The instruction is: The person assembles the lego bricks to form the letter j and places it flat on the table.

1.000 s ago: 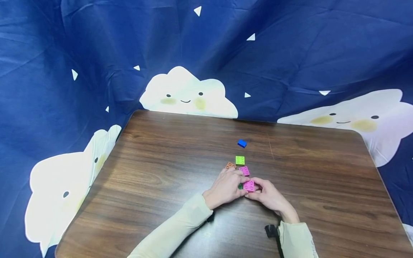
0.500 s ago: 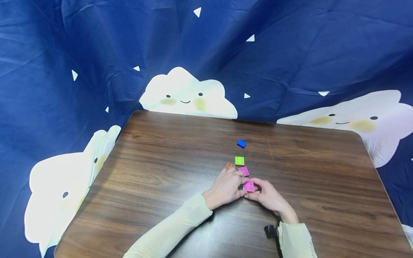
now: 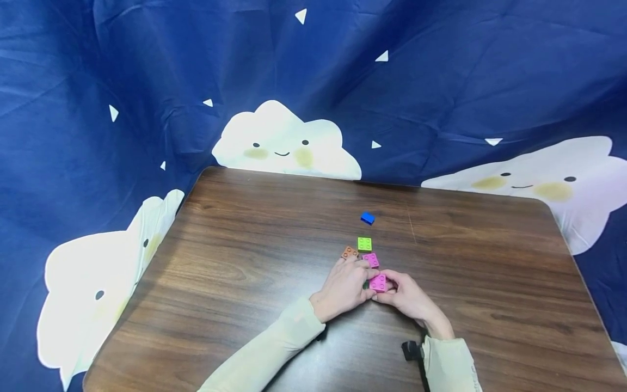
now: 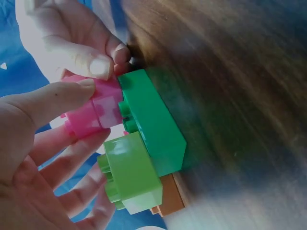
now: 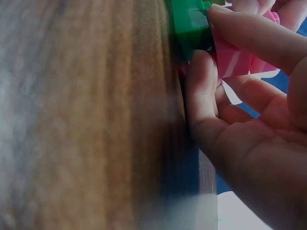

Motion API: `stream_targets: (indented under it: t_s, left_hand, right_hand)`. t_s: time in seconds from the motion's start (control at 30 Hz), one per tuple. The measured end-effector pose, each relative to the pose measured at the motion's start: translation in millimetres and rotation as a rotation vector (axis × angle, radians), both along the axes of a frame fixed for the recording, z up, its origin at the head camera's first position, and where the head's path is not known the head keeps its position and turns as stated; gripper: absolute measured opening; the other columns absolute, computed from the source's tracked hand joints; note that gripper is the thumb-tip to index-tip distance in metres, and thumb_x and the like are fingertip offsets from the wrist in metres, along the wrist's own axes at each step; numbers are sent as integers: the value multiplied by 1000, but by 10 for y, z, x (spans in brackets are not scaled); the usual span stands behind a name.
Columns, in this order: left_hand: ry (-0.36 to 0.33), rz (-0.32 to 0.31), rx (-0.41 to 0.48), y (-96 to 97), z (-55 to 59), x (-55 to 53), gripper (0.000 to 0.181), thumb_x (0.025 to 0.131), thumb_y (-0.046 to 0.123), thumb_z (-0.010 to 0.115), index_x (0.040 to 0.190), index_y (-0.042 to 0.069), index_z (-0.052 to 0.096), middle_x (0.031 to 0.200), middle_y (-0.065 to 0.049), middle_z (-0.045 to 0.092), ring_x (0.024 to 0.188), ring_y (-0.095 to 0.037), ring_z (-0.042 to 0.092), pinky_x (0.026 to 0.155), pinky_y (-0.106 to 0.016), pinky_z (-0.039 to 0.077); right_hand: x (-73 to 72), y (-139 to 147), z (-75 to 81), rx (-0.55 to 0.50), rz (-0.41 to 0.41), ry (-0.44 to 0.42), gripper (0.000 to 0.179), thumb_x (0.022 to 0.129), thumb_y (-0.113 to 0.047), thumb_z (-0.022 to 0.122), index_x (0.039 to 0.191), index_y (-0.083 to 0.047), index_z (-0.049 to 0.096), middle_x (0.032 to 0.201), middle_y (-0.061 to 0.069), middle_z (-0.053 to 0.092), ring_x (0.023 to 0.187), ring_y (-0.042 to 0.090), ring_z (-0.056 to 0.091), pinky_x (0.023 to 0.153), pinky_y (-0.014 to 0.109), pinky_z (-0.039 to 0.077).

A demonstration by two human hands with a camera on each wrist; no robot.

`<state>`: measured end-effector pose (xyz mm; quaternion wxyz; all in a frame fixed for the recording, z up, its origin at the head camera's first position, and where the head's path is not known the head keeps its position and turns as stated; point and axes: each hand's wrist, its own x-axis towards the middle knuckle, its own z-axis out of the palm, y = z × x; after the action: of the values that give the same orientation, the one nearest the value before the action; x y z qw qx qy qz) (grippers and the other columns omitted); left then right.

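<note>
Two pink bricks, one atop the other, stand at the right end of a long green brick. My left hand pinches the pink pair between thumb and fingers. From the right, my right hand grips the same pink pair, its thumb lying across it in the right wrist view and another fingertip low by the green brick. A light green brick sits on the green brick's other end, covered by my left hand in the head view. Beyond that hand's fingertips lies an orange brick.
Past the hands, another pink brick and a lime brick lie close together. Farther back is a blue brick. All rest on a brown wooden table, with a blue cloud-print curtain behind it.
</note>
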<state>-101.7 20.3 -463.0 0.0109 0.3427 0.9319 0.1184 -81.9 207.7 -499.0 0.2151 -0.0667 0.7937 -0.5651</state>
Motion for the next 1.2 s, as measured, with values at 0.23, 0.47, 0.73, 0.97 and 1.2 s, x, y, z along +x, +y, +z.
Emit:
stream_targets:
  t_s: [0.23,0.47,0.73,0.97,1.2]
  left_hand:
    - [37,1,-3,8,5,14,45,79,40,74,121,25,68,116,9,68,95,-13,59,73,-27,41]
    - [32,22,-1,9,-12,30,43,80,40,74,120,26,69,117,10,67,96,-14,58,74,-28,40]
    - [-11,37,49,7,-78,44,43,81,37,74,120,22,67,121,10,65,104,-12,56,83,-29,40]
    - [-80,40,110,-53,-135,22,47,81,37,75,123,20,62,122,6,62,109,-13,54,85,-30,37]
    - [-326,144,260,-258,-149,-45,63,76,32,79,132,14,56,124,-1,59,109,-18,50,89,-30,38]
  right_hand:
    - [-8,7,-12,-5,0,-9,51,79,-7,75,125,5,56,99,15,70,83,6,63,74,21,50]
    - [1,2,-21,-16,1,0,49,79,-8,75,123,6,57,98,16,70,82,6,64,74,21,51]
    - [3,4,-30,-17,1,6,49,80,-9,74,123,7,56,98,17,70,83,7,64,75,21,50]
    - [-2,-3,-15,-1,-2,-7,50,80,-10,75,123,6,57,98,15,70,82,7,63,73,21,50]
    - [-12,-39,31,76,-41,-72,55,80,-14,76,128,1,55,101,9,68,87,15,61,74,25,49]
